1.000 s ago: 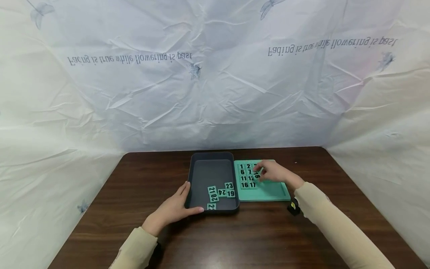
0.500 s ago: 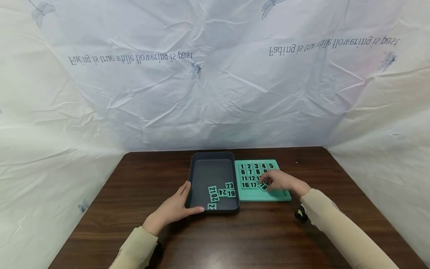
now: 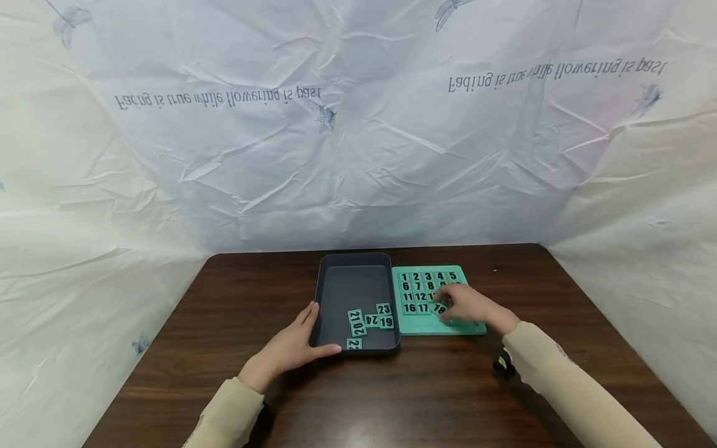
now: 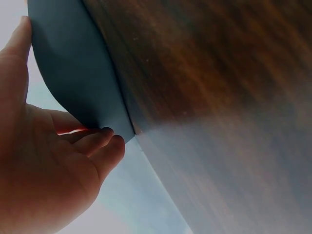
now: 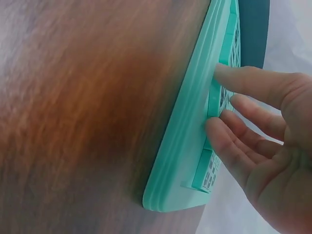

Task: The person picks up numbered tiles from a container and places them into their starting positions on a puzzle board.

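Two bare hands and cream sleeves, seen from my feed

On the head view I see my operator's left hand (image 3: 291,350) and right hand (image 3: 470,305), both without gloves or rings. Each arm wears a long, close-fitting sleeve in pale cream, plain and unmarked; the left sleeve (image 3: 226,414) ends at the wrist in a snug cuff, the right sleeve (image 3: 566,386) likewise. A small black device with a yellow spot (image 3: 502,364) sits under the right wrist, and a dark strap shows beneath the left cuff.
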